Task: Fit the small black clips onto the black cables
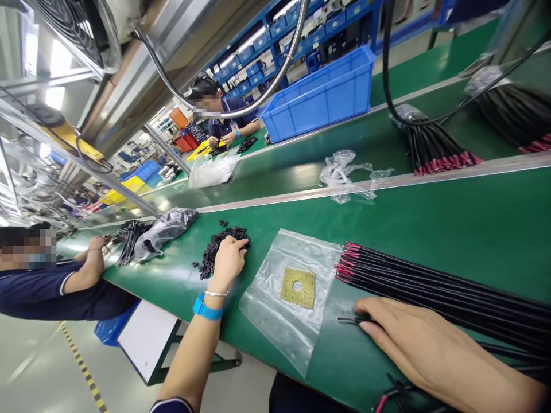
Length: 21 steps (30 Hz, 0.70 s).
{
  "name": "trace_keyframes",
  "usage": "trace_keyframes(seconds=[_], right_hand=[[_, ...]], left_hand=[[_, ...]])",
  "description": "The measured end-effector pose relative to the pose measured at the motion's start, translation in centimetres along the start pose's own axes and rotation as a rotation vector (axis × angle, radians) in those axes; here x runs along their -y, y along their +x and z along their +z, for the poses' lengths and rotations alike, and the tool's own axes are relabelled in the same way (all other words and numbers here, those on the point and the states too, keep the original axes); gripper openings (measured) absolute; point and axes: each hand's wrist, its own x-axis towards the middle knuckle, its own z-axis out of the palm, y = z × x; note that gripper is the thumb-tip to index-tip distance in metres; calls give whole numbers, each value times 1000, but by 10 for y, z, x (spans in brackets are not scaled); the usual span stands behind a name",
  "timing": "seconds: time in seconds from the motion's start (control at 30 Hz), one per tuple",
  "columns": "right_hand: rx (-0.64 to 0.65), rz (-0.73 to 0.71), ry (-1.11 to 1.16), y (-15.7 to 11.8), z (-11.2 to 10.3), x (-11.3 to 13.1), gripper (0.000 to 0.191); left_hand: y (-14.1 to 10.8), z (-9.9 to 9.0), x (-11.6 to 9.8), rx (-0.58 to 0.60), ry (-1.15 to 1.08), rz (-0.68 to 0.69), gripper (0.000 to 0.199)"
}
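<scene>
My left hand [230, 261] reaches into a pile of small black parts [210, 252], its fingers bent together at the pile's right side. The fingertips are partly hidden, so what they pinch cannot be made out. My right hand [400, 330] pinches a thin black cable [350, 319] between thumb and fingers, its stripped end pointing left. Just beyond that hand lies a bundle of black cables [413, 281] with red ends toward the left. Between my hands a yellow-green square sponge [298, 288] with a hole in its middle rests on a clear plastic bag [275, 327].
Loose cables [396, 396] lie near the front edge. A blue bin [318, 97] and more cable bundles [434, 140] stand across the bench, beside crumpled plastic [344, 175]. Co-workers sit at the left [55, 281] and far side [232, 117]. A bagged heap [166, 229] is at left.
</scene>
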Motion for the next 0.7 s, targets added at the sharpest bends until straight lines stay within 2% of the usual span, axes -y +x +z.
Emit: trace_keyframes(seconds=[0.1, 0.23, 0.37, 0.43, 0.53, 0.7], right_hand=[[58, -33, 12, 1, -2, 2, 14], [69, -24, 8, 2, -4, 4, 14], [86, -36, -7, 1, -3, 3, 16], [82, -44, -9, 0, -3, 2, 15], [73, -50, -4, 0, -2, 1, 14], [62, -51, 1, -1, 1, 0, 15]], left_hand=[[6, 5, 4, 25, 58, 66, 21], [-1, 4, 7, 78, 86, 131, 20], [-4, 4, 15, 126, 79, 134, 36], [-3, 2, 18, 156, 63, 133, 37], [-3, -4, 18, 171, 32, 116, 27], [-13, -15, 8, 110, -75, 61, 8]])
